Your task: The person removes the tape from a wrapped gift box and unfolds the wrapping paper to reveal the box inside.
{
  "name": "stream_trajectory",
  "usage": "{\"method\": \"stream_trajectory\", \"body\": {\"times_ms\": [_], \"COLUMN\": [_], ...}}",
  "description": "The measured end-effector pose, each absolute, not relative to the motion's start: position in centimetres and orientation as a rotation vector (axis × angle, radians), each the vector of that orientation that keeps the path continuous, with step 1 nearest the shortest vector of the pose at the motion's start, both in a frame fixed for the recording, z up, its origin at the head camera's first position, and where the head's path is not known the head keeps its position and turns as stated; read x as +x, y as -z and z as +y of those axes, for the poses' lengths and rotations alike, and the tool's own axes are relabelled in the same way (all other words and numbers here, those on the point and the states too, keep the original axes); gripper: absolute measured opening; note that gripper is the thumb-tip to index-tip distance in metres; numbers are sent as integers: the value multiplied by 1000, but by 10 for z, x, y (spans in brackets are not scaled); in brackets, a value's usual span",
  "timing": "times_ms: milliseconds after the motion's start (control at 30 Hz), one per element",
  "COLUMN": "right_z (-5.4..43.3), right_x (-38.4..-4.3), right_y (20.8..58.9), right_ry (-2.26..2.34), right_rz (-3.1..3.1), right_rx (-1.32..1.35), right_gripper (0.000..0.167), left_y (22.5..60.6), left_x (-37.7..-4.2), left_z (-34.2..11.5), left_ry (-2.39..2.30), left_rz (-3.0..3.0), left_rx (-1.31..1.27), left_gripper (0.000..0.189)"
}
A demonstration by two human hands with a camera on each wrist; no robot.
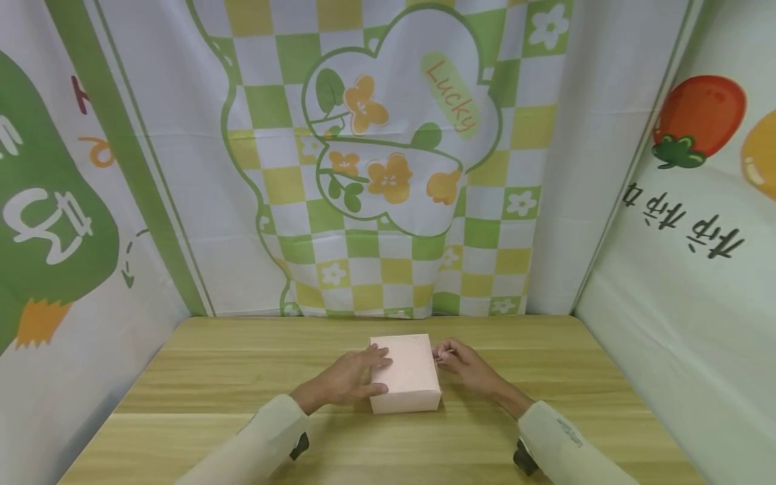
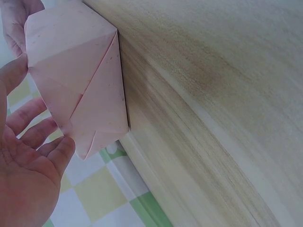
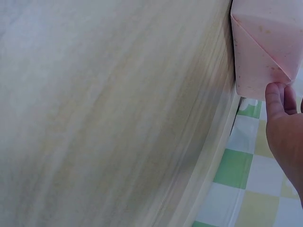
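A pale pink paper box (image 1: 407, 367) sits on the wooden table in front of me, its top smooth and its sides showing diagonal folds. My left hand (image 1: 351, 377) rests on its left edge, fingers spread over the top; in the left wrist view the fingertips touch the upper edge of the folded side. At the opposite side, my right hand (image 1: 465, 367) has its fingers bent and pinches the box's upper right edge near the far corner. The right wrist view shows those fingertips (image 3: 274, 92) at the end of a diagonal fold in the paper.
The wooden table (image 1: 254, 364) extends around the box on all sides. Behind it hangs a green, yellow and white checkered curtain (image 1: 388, 269). Printed cloth panels close off the left (image 1: 145, 289) and right (image 1: 655, 303).
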State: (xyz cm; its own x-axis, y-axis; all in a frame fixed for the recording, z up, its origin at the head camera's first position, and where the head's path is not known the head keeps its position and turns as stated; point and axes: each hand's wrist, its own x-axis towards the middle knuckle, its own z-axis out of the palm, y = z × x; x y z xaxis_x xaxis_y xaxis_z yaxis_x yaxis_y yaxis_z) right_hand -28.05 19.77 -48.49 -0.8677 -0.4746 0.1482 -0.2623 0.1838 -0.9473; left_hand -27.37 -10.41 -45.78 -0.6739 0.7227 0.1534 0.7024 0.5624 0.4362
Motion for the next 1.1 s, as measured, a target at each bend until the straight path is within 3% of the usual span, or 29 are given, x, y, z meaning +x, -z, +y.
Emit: {"method": "stream_trajectory", "body": {"times_ms": [533,800,1100], "right_z": [211,190,160], "right_x": [-276,-262,-253], "right_y": [486,463,464], "right_ry": [1910,1804,1519], "right_rz": [2432,2763,2832], "right_rx": [-509,-347,-533], "right_gripper": [35,36,55], "left_y": [460,463,463], "left_x": [-272,-268,-261], "left_z": [-104,-105,-100], "left_ry": [-718,-681,-618], "left_rz": [2757,2815,2909], "left_rx": [1271,1303,1247], "left_gripper": [52,51,51]}}
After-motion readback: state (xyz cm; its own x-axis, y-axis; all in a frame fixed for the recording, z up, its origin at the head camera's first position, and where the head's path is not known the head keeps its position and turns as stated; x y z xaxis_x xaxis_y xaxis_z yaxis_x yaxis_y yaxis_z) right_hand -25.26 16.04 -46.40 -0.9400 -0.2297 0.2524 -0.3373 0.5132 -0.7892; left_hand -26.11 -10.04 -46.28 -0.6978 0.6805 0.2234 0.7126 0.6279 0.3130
